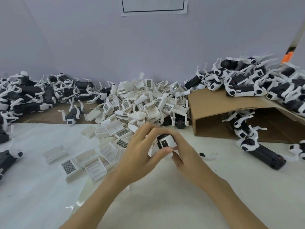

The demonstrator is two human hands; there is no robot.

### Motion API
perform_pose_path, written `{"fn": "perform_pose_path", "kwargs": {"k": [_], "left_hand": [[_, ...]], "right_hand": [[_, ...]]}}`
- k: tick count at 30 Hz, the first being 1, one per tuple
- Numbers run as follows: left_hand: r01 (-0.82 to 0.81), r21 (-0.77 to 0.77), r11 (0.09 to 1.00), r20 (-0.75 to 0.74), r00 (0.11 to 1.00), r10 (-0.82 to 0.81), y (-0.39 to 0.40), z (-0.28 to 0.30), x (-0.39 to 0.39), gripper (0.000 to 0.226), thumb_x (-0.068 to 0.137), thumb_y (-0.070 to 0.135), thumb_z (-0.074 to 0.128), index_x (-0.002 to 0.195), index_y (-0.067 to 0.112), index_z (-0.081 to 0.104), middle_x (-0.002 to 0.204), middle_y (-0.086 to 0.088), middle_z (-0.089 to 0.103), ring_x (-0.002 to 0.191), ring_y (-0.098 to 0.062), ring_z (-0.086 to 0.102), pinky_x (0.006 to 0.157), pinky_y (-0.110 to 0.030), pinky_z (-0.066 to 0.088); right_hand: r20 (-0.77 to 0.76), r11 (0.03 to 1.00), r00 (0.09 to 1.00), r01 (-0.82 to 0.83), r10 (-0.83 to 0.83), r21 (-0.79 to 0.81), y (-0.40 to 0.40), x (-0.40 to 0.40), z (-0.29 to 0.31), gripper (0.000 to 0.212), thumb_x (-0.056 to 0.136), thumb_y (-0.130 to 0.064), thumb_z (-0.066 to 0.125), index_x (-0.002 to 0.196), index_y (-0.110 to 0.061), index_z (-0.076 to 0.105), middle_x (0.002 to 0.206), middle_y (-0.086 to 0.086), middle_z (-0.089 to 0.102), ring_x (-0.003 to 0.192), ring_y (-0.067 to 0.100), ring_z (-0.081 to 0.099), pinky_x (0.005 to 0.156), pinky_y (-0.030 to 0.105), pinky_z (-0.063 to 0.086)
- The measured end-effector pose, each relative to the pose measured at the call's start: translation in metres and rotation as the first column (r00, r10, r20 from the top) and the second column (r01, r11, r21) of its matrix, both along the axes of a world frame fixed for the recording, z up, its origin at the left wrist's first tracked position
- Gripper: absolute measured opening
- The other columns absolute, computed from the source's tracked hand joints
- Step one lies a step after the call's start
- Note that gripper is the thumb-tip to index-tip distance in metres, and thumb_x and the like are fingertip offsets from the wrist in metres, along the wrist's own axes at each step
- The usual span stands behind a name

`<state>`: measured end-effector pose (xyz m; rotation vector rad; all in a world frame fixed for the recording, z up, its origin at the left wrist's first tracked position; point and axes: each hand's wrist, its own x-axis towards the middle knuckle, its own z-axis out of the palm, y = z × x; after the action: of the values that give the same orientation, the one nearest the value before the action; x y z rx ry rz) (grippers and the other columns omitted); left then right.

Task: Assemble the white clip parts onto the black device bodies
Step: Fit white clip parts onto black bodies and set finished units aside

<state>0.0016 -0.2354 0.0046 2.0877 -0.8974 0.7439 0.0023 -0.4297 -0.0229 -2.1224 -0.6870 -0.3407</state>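
Both hands, left hand (140,151) and right hand (183,151), pinch one black body (162,138) and its white clip (166,142), apparently mid-fitting; next, press it home. Clip pile (140,103) at twelve o'clock.

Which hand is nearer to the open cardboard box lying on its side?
Right. The right hand grips the device body just below-left of the cardboard box; the left hand, holding the same piece, sits farther left, beside the pile of white clips.
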Motion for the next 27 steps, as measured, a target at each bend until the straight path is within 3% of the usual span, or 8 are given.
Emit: {"fn": "perform_pose_path", "kwargs": {"k": [4, 7, 10, 14, 17, 20, 24, 27], "left_hand": [[0.051, -0.221, 0.974, -0.242, 0.964, -0.106, 0.009, 0.006, 0.004, 0.032, 0.111, 0.035, 0.045, 0.118, 0.018, 0.071, 0.112, 0.005, 0.064, 0.107, -0.023, 0.063, 0.091, -0.035, 0.051], [-0.015, -0.390, 0.921, -0.449, 0.876, -0.176, 0.015, 0.011, 0.007, 0.045, 0.110, 0.047, 0.043, 0.107, 0.013, 0.071, 0.100, -0.012, 0.067, 0.097, -0.029, 0.063, 0.089, -0.038, 0.049], [-0.097, -0.441, 0.892, -0.585, 0.785, -0.204, 0.018, 0.014, 0.009, 0.054, 0.105, 0.066, 0.041, 0.099, 0.023, 0.073, 0.096, -0.013, 0.069, 0.085, -0.019, 0.064, 0.082, -0.020, 0.050], [-0.108, -0.297, 0.949, -0.595, 0.798, -0.095, 0.016, 0.011, 0.013, 0.031, 0.089, 0.073, 0.060, 0.092, 0.043, 0.068, 0.086, 0.012, 0.068, 0.082, -0.006, 0.065, 0.071, -0.014, 0.048], [-0.137, -0.369, 0.919, -0.596, 0.794, -0.121, 0.014, 0.008, 0.014, 0.027, 0.089, 0.066, 0.067, 0.087, 0.039, 0.069, 0.081, 0.006, 0.066, 0.081, -0.015, 0.064, 0.075, -0.025, 0.048], [-0.096, -0.430, 0.898, -0.607, 0.766, -0.209, 0.018, 0.011, 0.013, 0.031, 0.095, 0.056, 0.066, 0.096, 0.025, 0.071, 0.091, -0.005, 0.071, 0.091, -0.027, 0.067, 0.085, -0.040, 0.052], [-0.051, -0.441, 0.896, -0.612, 0.748, -0.259, 0.026, 0.013, 0.014, 0.042, 0.091, 0.060, 0.066, 0.128, 0.039, 0.066, 0.105, 0.018, 0.075, 0.097, -0.002, 0.070, 0.082, -0.014, 0.051], [-0.213, -0.463, 0.860, -0.598, 0.792, -0.126, 0.020, 0.009, 0.016, 0.033, 0.086, 0.059, 0.079, 0.113, 0.040, 0.073, 0.099, 0.015, 0.077, 0.088, -0.003, 0.074, 0.073, -0.016, 0.055]], "right_hand": [[-0.037, 0.999, 0.998, 0.045, -0.045, 0.008, -0.002, 0.001, 0.004, 0.054, 0.103, -0.013, 0.062, 0.151, -0.031, 0.045, 0.140, -0.010, 0.057, 0.129, 0.010, 0.055, 0.105, 0.026, 0.048], [-0.027, 0.995, 0.995, 0.101, -0.101, 0.019, -0.001, -0.002, 0.008, 0.047, 0.102, -0.029, 0.064, 0.148, -0.033, 0.051, 0.135, -0.014, 0.060, 0.127, 0.005, 0.055, 0.104, 0.023, 0.046], [-0.026, 0.978, 0.981, 0.195, -0.193, 0.069, 0.002, -0.004, 0.009, 0.038, 0.099, -0.042, 0.064, 0.135, -0.032, 0.060, 0.121, -0.017, 0.067, 0.115, 0.004, 0.060, 0.096, 0.022, 0.049], [-0.079, 0.965, 0.967, 0.248, -0.242, 0.082, 0.002, -0.003, 0.007, 0.039, 0.095, -0.052, 0.064, 0.127, -0.030, 0.064, 0.110, -0.013, 0.072, 0.104, 0.006, 0.065, 0.087, 0.021, 0.052], [-0.264, 0.964, 0.952, 0.205, -0.155, 0.170, 0.003, -0.001, 0.007, 0.037, 0.094, -0.056, 0.061, 0.126, -0.038, 0.062, 0.111, -0.013, 0.072, 0.099, 0.001, 0.067, 0.083, 0.015, 0.049], [-0.397, 0.926, 0.918, 0.159, -0.011, 0.342, 0.006, 0.001, 0.009, 0.037, 0.091, -0.054, 0.064, 0.125, -0.039, 0.062, 0.110, -0.007, 0.075, 0.100, 0.006, 0.072, 0.091, 0.029, 0.056], [-0.302, 0.909, 0.953, 0.153, -0.031, 0.389, 0.009, -0.002, 0.009, 0.042, 0.088, -0.034, 0.083, 0.124, -0.042, 0.063, 0.117, -0.019, 0.072, 0.115, 0.004, 0.066, 0.088, 0.018, 0.055], [-0.178, 0.962, 0.980, 0.131, -0.089, 0.238, 0.012, -0.006, 0.004, 0.063, 0.079, -0.047, 0.088, 0.134, -0.046, 0.056, 0.124, -0.027, 0.066, 0.122, 0.001, 0.060, 0.092, 0.012, 0.049]]}}
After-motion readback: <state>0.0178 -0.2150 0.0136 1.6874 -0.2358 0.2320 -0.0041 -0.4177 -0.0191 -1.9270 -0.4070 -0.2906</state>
